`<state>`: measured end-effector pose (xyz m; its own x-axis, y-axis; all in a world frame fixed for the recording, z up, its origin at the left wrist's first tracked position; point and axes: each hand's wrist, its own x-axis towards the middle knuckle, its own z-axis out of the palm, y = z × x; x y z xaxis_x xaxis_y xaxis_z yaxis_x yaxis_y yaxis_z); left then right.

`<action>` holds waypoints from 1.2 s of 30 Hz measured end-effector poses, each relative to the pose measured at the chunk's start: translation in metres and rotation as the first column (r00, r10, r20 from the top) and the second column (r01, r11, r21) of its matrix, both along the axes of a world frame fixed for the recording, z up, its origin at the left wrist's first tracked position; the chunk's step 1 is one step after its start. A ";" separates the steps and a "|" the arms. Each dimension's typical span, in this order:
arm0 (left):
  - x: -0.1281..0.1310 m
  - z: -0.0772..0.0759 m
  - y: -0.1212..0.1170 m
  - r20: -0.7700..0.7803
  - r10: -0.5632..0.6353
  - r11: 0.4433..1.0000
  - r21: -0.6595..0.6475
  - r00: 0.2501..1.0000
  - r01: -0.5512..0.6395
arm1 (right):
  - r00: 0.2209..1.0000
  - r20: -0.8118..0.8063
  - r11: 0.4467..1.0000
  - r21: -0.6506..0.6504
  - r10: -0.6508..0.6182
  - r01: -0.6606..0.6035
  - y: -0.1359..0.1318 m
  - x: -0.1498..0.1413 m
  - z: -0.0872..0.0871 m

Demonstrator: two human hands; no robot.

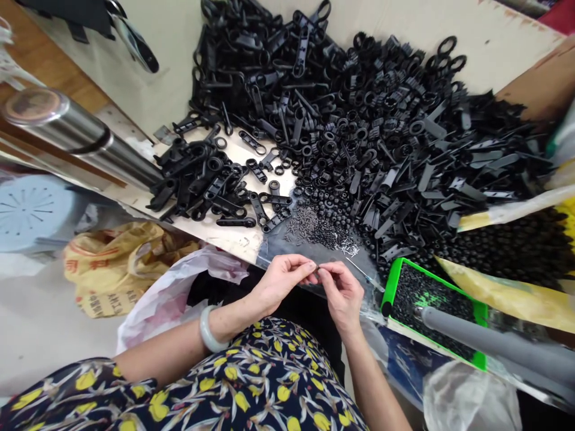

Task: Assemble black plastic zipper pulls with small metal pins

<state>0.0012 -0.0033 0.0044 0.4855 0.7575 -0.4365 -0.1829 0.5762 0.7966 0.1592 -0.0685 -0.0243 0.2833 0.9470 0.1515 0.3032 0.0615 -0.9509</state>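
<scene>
Pinching between thumb and fingertips, the bare left hand [287, 276] and the bare right hand [344, 290] meet at a small dark piece [317, 269], most of it hidden by the fingers. On each hand the thumb and forefinger are nearly together, closed on the piece; its exact shape cannot be told. Clock positions are read from this piece.

The hands are just off the near edge of the pale, smooth tabletop [242, 242], which runs toward 10 o'clock. Bare surface shows at 10 o'clock, and on the dark, slightly glossy sheet [371, 258] at 2 o'clock. At 3 to 4 o'clock, a bright green-rimmed tray [392, 287] holds fine black granules, with green bits among them.

Tiny black beads [326, 230] and grey-brown pellets [302, 222] are scattered near 12 o'clock; shiny silver pins [348, 245] lie at 2 o'clock, above a thin metal rod [365, 275]. From 11 to 2 o'clock rises a large heap of matte black plastic rings and flat levers [359, 114]; a smaller pile of black slotted arms [206, 182] lies at 10 o'clock, touching a brushed steel cylinder [121, 152].
</scene>
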 end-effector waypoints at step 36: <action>0.007 0.002 -0.001 0.140 0.103 0.828 -0.560 0.985 -0.007 | 0.827 0.562 0.981 0.145 0.023 -0.127 0.005 0.007 0.017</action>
